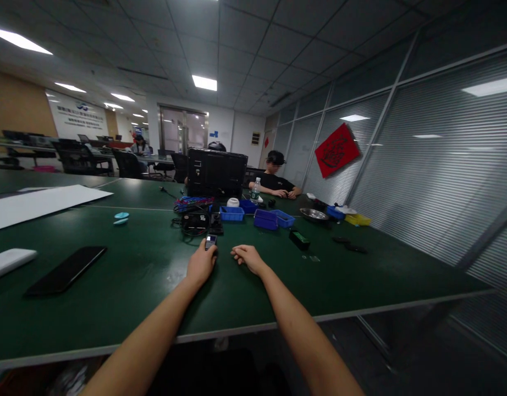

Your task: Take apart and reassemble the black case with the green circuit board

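My left hand point(201, 263) is closed around a small grey handheld device with a lit screen point(211, 241), which points away from me just above the green table point(146, 286). To its right, my right hand point(248, 257) rests with loosely curled fingers, and nothing shows in it. Just beyond the device sit a black box-shaped unit with cables point(194, 221) and a small black stand point(216, 224). A black case with a green top point(299, 240) lies to the right of my right hand.
Blue bins point(266, 219), a baseball point(232, 203), a water bottle point(255, 190) and a black monitor point(216, 171) stand farther back. A metal bowl point(314, 214) is at right. On the left lie a black phone-like slab point(67, 269) and white sheets point(43, 204). A person point(277, 179) sits opposite.
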Demonstrator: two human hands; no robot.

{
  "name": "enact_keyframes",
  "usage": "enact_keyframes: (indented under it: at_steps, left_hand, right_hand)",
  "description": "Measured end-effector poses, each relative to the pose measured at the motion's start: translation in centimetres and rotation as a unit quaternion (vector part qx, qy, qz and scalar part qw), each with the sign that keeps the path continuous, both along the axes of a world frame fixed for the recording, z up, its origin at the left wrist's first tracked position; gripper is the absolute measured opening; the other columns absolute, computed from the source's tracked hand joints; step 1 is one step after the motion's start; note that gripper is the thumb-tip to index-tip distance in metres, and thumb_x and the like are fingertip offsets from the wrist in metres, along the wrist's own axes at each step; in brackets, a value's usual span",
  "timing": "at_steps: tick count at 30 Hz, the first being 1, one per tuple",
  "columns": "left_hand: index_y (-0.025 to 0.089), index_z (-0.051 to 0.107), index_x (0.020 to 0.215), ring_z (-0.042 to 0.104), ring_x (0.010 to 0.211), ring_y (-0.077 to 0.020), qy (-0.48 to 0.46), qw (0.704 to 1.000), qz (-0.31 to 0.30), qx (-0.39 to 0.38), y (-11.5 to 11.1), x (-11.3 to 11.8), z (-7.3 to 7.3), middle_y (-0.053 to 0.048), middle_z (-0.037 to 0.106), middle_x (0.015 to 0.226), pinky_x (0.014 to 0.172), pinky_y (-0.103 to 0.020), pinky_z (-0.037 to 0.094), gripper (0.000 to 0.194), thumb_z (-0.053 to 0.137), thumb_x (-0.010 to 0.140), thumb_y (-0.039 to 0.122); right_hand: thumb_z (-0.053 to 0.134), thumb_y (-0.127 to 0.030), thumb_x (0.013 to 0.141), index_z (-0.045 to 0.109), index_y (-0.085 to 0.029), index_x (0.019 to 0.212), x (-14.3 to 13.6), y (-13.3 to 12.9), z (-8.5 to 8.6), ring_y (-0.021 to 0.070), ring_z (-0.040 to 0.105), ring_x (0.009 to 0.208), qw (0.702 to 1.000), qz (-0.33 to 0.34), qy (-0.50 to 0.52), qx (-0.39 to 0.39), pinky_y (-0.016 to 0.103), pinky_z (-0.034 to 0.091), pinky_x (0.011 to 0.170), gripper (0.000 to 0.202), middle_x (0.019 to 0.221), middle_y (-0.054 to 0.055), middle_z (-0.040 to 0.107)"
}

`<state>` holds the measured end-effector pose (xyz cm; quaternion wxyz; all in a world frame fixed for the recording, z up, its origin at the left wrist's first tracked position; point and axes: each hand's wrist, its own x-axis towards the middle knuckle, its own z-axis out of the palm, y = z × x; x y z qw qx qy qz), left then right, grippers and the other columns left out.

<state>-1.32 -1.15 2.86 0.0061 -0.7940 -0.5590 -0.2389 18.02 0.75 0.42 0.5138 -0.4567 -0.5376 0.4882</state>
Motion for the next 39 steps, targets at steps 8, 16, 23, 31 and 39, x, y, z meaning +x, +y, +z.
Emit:
enact_keyframes:
  at_steps: [8, 16, 23, 31, 39]
  left_hand:
    - [0.026, 0.051, 0.107, 0.059, 0.087, -0.0208, 0.052, 0.997, 0.056, -0.023, 0.5, -5.4, 0.9, -0.010, 0.029, 0.136, 0.075, -0.032, 0.044, 0.030, 0.043, 0.079, 0.033]
    - [0.023, 0.050, 0.113, 0.058, 0.087, -0.0260, 0.071, 0.982, 0.171, -0.049, 1.1, -15.0, 2.3, -0.016, 0.032, 0.132, 0.070, -0.036, 0.045, 0.040, 0.036, 0.080, 0.039]
    - [0.019, 0.036, 0.126, 0.045, 0.108, -0.0329, 0.012, 0.958, 0.286, 0.022, 0.5, -18.2, 2.3, -0.016, 0.023, 0.138, 0.079, -0.039, 0.042, 0.052, 0.035, 0.081, 0.046]
    - [0.006, 0.025, 0.130, 0.049, 0.103, -0.0324, -0.057, 0.952, 0.299, -0.031, 2.0, -18.8, 1.5, -0.021, 0.047, 0.118, 0.077, -0.038, 0.042, 0.067, 0.034, 0.079, 0.049]
    - [0.001, 0.033, 0.123, 0.055, 0.092, -0.0308, -0.012, 0.968, 0.243, -0.068, 1.0, -15.5, 2.4, -0.022, 0.056, 0.106, 0.072, -0.036, 0.042, 0.064, 0.035, 0.077, 0.045]
  right_hand:
    - [0.061, -0.026, 0.067, 0.061, -0.011, 0.080, 0.0, -0.2, 0.1, 0.0081, 0.052, 0.056, 1.000, 0.002, -0.016, 0.010, 0.018, 0.039, 0.044, 0.021, 0.077, 0.007, 0.064]
    - [0.057, -0.023, 0.069, 0.062, -0.011, 0.080, -0.2, -0.4, 0.5, 0.0073, 0.051, 0.053, 0.998, 0.001, -0.061, 0.020, 0.017, 0.038, 0.043, 0.016, 0.075, 0.006, 0.064]
    - [0.056, -0.021, 0.070, 0.061, -0.011, 0.078, -0.3, -0.7, 0.8, 0.0064, 0.049, 0.050, 0.997, 0.001, -0.077, 0.021, 0.017, 0.038, 0.042, 0.014, 0.072, 0.005, 0.063]
    - [0.054, -0.022, 0.071, 0.061, -0.012, 0.079, -0.2, -1.0, 1.1, 0.0050, 0.046, 0.045, 0.994, 0.004, -0.106, 0.033, 0.017, 0.037, 0.041, 0.015, 0.070, 0.004, 0.064]
    - [0.054, -0.020, 0.071, 0.062, -0.012, 0.079, -0.4, -0.8, 1.0, 0.0060, 0.048, 0.048, 0.995, -0.001, -0.092, 0.031, 0.018, 0.037, 0.042, 0.014, 0.072, 0.005, 0.064]
